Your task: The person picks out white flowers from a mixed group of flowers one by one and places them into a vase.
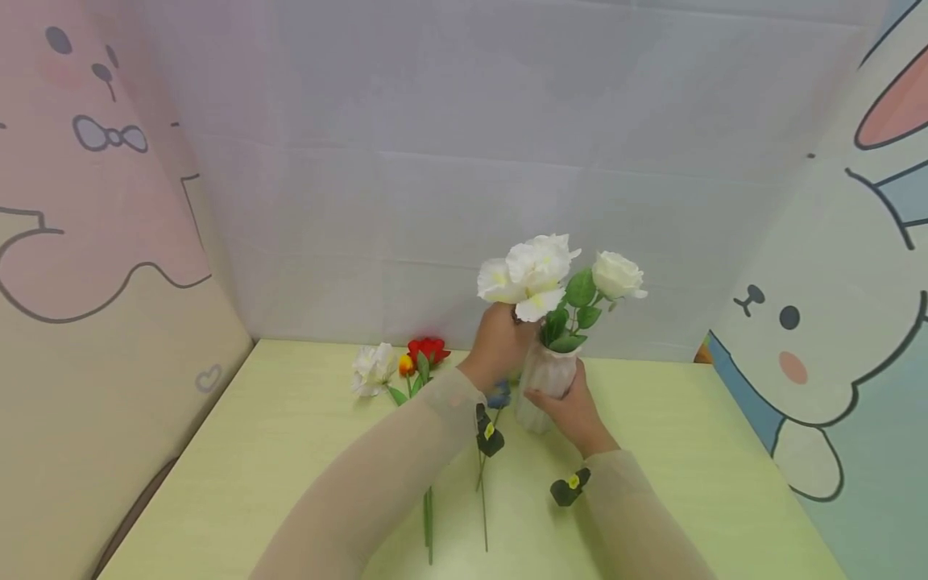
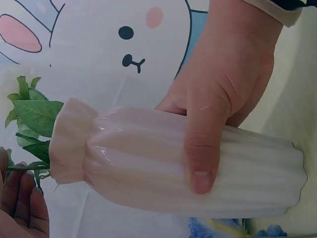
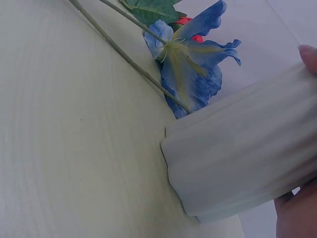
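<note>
A pale, ribbed vase (image 1: 544, 377) with a ruffled mouth stands on the table. My right hand (image 1: 576, 412) grips its side, the thumb lying across the front in the left wrist view. Above the mouth, my left hand (image 1: 502, 345) holds a large white flower (image 1: 535, 270) just under its bloom. In the left wrist view, its fingers are around a thin green stem (image 2: 27, 168) beside the vase mouth. A white rose (image 1: 616, 275) with green leaves (image 2: 38, 116) rises from the vase, leaning right.
Left of the vase lie a white flower (image 1: 373, 369), a red flower (image 1: 429, 350) and an orange-yellow bloom (image 1: 407, 365). A blue flower (image 3: 190, 64) lies close to the vase base. The pale yellow table (image 1: 290, 451) meets a white cloth backdrop (image 1: 326, 209).
</note>
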Tool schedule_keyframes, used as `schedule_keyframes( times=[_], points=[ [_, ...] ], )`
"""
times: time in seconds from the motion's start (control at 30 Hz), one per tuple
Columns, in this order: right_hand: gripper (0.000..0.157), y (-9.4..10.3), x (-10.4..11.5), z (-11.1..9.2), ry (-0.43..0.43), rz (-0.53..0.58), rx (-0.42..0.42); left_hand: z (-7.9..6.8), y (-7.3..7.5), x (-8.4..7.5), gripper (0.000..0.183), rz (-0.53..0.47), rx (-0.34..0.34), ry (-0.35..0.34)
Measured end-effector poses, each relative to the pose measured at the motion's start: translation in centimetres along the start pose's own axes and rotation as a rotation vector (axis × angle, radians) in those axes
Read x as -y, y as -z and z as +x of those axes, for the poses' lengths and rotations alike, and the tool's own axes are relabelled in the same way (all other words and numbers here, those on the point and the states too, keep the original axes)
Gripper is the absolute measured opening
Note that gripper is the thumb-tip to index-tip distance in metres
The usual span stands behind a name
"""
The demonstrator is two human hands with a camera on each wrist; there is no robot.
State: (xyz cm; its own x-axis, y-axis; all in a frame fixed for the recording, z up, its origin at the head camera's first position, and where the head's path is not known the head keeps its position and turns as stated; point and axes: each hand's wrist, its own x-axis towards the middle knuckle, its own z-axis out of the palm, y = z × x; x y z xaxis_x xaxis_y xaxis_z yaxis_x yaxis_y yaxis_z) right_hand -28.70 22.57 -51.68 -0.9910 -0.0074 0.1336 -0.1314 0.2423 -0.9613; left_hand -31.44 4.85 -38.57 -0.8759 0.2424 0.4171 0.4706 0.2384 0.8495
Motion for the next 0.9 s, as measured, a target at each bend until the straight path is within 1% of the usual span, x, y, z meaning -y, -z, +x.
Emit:
schedule_keyframes(
  times=[0.1,0.13,0.23,0.3,0.37,0.43,0.53,0.67,0.73,0.83,0.9],
  points=[
    [0.095,0.0,0.0,0.0,0.003,0.014,0.01,0.1,0.0,-0.1,0.035,-0.063,-0.013,-0.012],
    [0.095,0.0,0.0,0.0,0.005,0.018,0.011,0.2,0.0,-0.1,0.036,-0.06,-0.019,-0.024],
    [0.094,0.0,0.0,0.0,0.005,0.021,0.013,0.1,-0.1,0.0,0.038,-0.024,-0.036,-0.048],
    [0.093,0.0,0.0,0.0,0.003,0.019,0.011,0.0,-0.1,0.0,0.035,0.03,-0.047,-0.061],
    [0.094,0.0,0.0,0.0,0.001,0.021,0.012,-0.1,-0.2,0.1,0.03,0.077,-0.043,-0.058],
    [0.094,0.0,0.0,0.0,-0.002,0.026,0.009,-0.2,-0.4,0.2,0.028,0.118,-0.031,-0.047],
    [0.093,0.0,0.0,0.0,0.003,0.025,0.009,-0.2,-0.6,0.2,0.026,0.143,-0.011,-0.019],
    [0.092,0.0,-0.1,0.1,0.017,0.008,0.003,-0.2,-0.7,0.1,0.022,0.177,0.003,0.051],
    [0.092,0.0,-0.1,0.1,0.021,0.003,0.0,-0.1,-0.8,0.2,0.02,0.192,0.004,0.074],
    [0.092,0.0,-0.2,0.2,0.017,0.003,-0.004,-0.2,-1.0,0.6,0.024,0.177,-0.003,0.075],
    [0.093,0.0,-0.2,0.2,0.015,0.004,-0.003,-0.2,-1.2,1.1,0.032,0.138,-0.007,0.068]
  ],
)
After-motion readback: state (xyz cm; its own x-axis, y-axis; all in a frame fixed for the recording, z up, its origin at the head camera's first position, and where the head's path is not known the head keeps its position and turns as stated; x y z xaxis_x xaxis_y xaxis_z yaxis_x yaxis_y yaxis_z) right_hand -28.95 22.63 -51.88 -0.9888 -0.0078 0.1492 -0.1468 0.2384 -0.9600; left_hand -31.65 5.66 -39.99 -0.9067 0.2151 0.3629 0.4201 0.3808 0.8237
